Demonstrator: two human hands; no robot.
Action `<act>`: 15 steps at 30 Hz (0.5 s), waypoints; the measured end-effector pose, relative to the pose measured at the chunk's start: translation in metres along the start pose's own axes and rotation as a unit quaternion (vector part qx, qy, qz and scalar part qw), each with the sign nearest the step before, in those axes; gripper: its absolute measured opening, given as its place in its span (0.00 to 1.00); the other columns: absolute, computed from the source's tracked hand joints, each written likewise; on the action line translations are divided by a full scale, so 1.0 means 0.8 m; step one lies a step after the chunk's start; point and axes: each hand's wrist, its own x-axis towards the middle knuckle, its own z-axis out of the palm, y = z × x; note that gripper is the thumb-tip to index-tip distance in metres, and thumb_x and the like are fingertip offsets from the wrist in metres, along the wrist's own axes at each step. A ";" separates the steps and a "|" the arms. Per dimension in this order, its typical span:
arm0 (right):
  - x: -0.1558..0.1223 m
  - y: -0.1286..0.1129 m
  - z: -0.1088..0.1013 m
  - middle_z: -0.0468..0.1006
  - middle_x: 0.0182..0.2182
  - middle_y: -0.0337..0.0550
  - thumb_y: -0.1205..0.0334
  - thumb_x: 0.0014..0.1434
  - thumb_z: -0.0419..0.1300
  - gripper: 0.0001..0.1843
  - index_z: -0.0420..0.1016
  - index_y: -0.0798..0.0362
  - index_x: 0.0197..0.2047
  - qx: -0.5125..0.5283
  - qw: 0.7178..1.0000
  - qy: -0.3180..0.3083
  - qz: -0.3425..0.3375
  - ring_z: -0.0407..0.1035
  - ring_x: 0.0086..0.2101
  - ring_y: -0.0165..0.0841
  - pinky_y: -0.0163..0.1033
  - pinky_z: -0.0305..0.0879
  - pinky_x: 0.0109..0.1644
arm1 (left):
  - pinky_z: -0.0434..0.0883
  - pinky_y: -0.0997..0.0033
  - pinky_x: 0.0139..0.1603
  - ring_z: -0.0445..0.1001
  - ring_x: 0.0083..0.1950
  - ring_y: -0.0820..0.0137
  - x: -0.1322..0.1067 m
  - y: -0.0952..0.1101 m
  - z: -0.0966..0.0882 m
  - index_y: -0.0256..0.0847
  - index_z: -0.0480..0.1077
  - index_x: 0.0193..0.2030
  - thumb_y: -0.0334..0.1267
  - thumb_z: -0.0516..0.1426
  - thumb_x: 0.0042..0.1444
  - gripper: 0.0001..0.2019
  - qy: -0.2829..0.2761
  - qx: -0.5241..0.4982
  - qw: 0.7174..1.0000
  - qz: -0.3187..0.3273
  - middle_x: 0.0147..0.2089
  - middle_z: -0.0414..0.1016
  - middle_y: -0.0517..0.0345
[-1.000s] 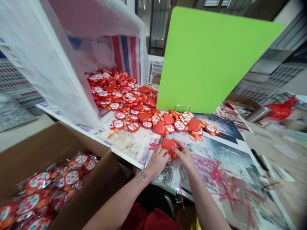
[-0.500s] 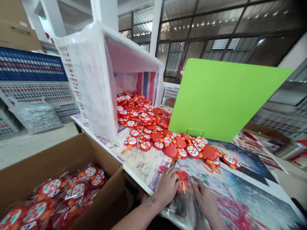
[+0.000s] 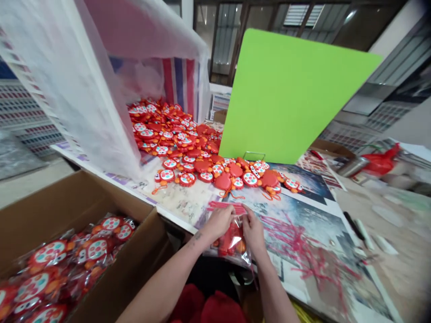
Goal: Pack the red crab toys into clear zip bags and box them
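Observation:
My left hand (image 3: 219,220) and my right hand (image 3: 252,229) both pinch the top edge of a clear plastic bag (image 3: 232,237) with a pink strip. An orange-red toy (image 3: 230,238) sits inside the bag, which hangs at the near edge of the table (image 3: 188,204). Just beyond my hands lies a row of loose red toys (image 3: 232,172) with dotted white faces. A bigger heap of the same toys (image 3: 168,128) spills from a white crate on its side.
A cardboard box (image 3: 111,233) at the lower left holds several bagged toys (image 3: 63,262). A green board (image 3: 289,94) stands upright behind the row. The tipped white crate (image 3: 84,80) is lined with plastic. Pink strips (image 3: 303,251) litter the table to the right.
The toy that lay under my hands on the table is now inside the clear bag, and both hands have moved to the bag's top edge.

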 end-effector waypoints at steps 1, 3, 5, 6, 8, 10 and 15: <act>-0.002 -0.004 0.000 0.79 0.29 0.44 0.55 0.63 0.47 0.28 0.67 0.57 0.62 0.036 0.999 0.005 0.003 0.69 0.26 0.34 0.39 0.66 0.33 | 0.67 0.62 0.49 0.73 0.43 0.63 -0.004 0.002 0.000 0.39 0.69 0.40 0.33 0.51 0.63 0.06 0.007 -0.010 1.000 0.001 0.38 0.75 0.53; -0.005 -0.011 -0.003 0.78 0.30 0.43 0.53 0.63 0.50 0.28 0.66 0.55 0.62 0.104 0.994 0.011 0.013 0.68 0.24 0.32 0.38 0.66 0.31 | 0.66 0.60 0.53 0.72 0.48 0.61 -0.014 0.001 0.001 0.40 0.69 0.43 0.36 0.52 0.63 0.06 0.071 -0.029 0.997 0.001 0.42 0.75 0.52; -0.007 -0.018 -0.008 0.77 0.30 0.41 0.51 0.62 0.52 0.28 0.66 0.54 0.62 0.163 0.986 0.017 0.027 0.67 0.24 0.31 0.38 0.67 0.29 | 0.63 0.56 0.59 0.67 0.57 0.58 -0.022 -0.007 0.003 0.40 0.67 0.51 0.39 0.54 0.62 0.12 0.172 -0.062 0.983 -0.018 0.52 0.71 0.48; -0.008 -0.020 -0.010 0.77 0.30 0.41 0.50 0.62 0.53 0.28 0.66 0.54 0.62 0.184 0.982 0.020 0.032 0.68 0.24 0.31 0.38 0.68 0.29 | 0.62 0.55 0.61 0.65 0.60 0.58 -0.024 -0.013 0.005 0.40 0.64 0.56 0.40 0.54 0.62 0.17 0.211 -0.094 0.972 -0.039 0.57 0.68 0.45; -0.009 -0.022 -0.013 0.76 0.30 0.41 0.50 0.62 0.54 0.27 0.65 0.53 0.62 0.209 0.977 0.029 0.034 0.70 0.25 0.32 0.39 0.70 0.30 | 0.65 0.57 0.59 0.67 0.60 0.59 -0.025 -0.027 0.009 0.39 0.57 0.63 0.43 0.55 0.61 0.25 0.234 -0.177 0.951 -0.097 0.62 0.64 0.42; -0.010 -0.019 -0.013 0.77 0.31 0.42 0.50 0.63 0.53 0.27 0.65 0.52 0.62 0.212 0.976 0.037 0.032 0.71 0.26 0.33 0.40 0.71 0.31 | 0.69 0.61 0.54 0.72 0.54 0.61 -0.022 -0.041 0.015 0.38 0.60 0.61 0.44 0.56 0.59 0.25 0.191 -0.259 0.936 -0.140 0.58 0.69 0.43; -0.005 0.000 -0.014 0.78 0.45 0.51 0.54 0.64 0.51 0.23 0.68 0.53 0.59 0.047 0.996 0.055 -0.061 0.73 0.44 0.41 0.51 0.70 0.49 | 0.71 0.66 0.44 0.77 0.40 0.64 -0.015 -0.052 0.030 0.39 0.67 0.32 0.42 0.56 0.56 0.08 0.100 -0.355 0.917 -0.151 0.34 0.76 0.54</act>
